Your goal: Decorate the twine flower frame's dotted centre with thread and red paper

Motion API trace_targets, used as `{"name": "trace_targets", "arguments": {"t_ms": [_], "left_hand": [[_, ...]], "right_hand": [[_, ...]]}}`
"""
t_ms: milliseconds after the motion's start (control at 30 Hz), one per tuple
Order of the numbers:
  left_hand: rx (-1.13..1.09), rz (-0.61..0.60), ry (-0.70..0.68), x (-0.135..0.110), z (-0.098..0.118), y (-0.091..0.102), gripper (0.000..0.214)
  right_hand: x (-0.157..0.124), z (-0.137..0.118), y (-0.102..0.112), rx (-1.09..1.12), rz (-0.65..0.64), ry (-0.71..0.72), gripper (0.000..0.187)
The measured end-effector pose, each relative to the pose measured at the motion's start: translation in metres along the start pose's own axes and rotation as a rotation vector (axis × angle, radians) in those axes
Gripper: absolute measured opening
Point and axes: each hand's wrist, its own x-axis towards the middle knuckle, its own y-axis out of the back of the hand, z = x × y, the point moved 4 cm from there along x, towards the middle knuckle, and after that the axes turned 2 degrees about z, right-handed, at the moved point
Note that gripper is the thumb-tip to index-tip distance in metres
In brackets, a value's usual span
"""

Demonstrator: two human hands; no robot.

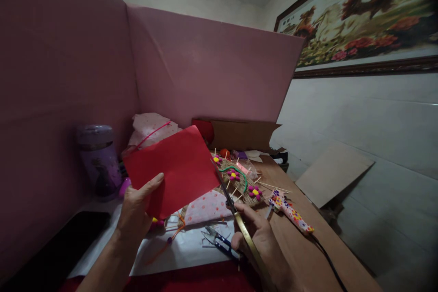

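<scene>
My left hand (137,205) grips a plain red sheet (181,164) at its lower left, thumb on the face turned toward me; whether it is paper or felt I cannot tell. The sheet is tilted up above the table. My right hand (258,239) is wrapped around a pair of scissors (243,230) with brass-coloured handles. Their dark blades point up and away, alongside the sheet's right edge; I cannot tell whether they touch it. Behind the blades lies a straw-like piece (244,187) with pink-and-yellow flowers, a green strip and thin sticks.
Blue-handled thread snips (221,241) lie on a white sheet (150,255) below my hands. A flower-patterned glue gun (292,214) with a black cord rests on the brown tabletop (304,260) at right. A purple bottle (100,164) and a dark flat object (65,246) are at left.
</scene>
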Motion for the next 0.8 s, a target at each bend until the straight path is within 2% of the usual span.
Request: {"name": "trace_targets", "arguments": {"t_ms": [167, 367, 600, 800], "left_hand": [[0.006, 0.004, -0.023, -0.0003, 0.0004, -0.0027, 0.023], [0.022, 0.003, -0.016, -0.0004, 0.0007, -0.0030, 0.027], [0.066, 0.000, -0.001, -0.0002, 0.0010, -0.0011, 0.029], [0.079, -0.020, -0.009, 0.0005, 0.0005, -0.0008, 0.031]], "right_hand": [[0.0000, -0.0063, -0.0013, -0.016, 0.001, 0.009, 0.046], [-0.0016, -0.0004, -0.0030, 0.043, 0.011, 0.002, 0.065], [-0.0010, 0.0003, -0.0031, 0.029, -0.033, -0.017, 0.063], [-0.0038, -0.0024, -0.0074, 0.060, -0.096, 0.018, 0.080]]}}
